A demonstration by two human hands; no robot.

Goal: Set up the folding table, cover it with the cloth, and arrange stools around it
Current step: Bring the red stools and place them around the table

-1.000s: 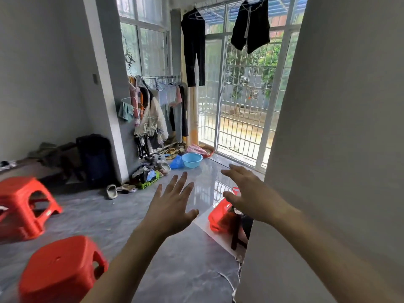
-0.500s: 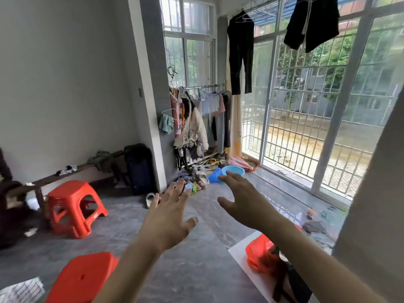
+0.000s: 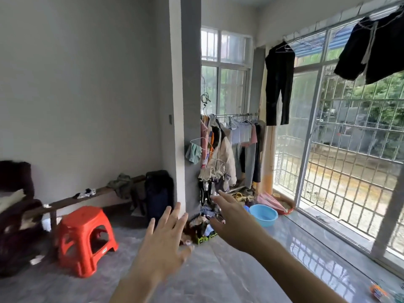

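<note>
both hands are stretched out in front of me over the grey floor (image 3: 218, 270), and both are released: they grasp nothing. my left hand (image 3: 162, 246) has the back toward the camera, the fingers straight and spread, pointing up and away. my right hand (image 3: 231, 217) reaches further forward, the fingers also straight and a little apart, in front of the heap of small things at the foot of the pillar (image 3: 185, 106). the two hands are apart from each other and touch nothing.

one red plastic stool (image 3: 84, 239) stands upright on the floor at the left, well apart from my left hand. just behind it a low dark bench (image 3: 87, 199) runs along the white wall, with some clothes lying on it. a dark suitcase (image 3: 158, 195) stands beside the pillar.

behind the pillar a clothes rack (image 3: 231, 149) is full of hanging garments. a blue basin (image 3: 263, 214) sits on the floor near the rack, just beyond my right hand. black trousers (image 3: 279, 84) hang on a hanger in front of the barred window (image 3: 354, 149), and another dark garment (image 3: 371, 55) hangs at the top right.

i see no folding table and no cloth from this view.
</note>
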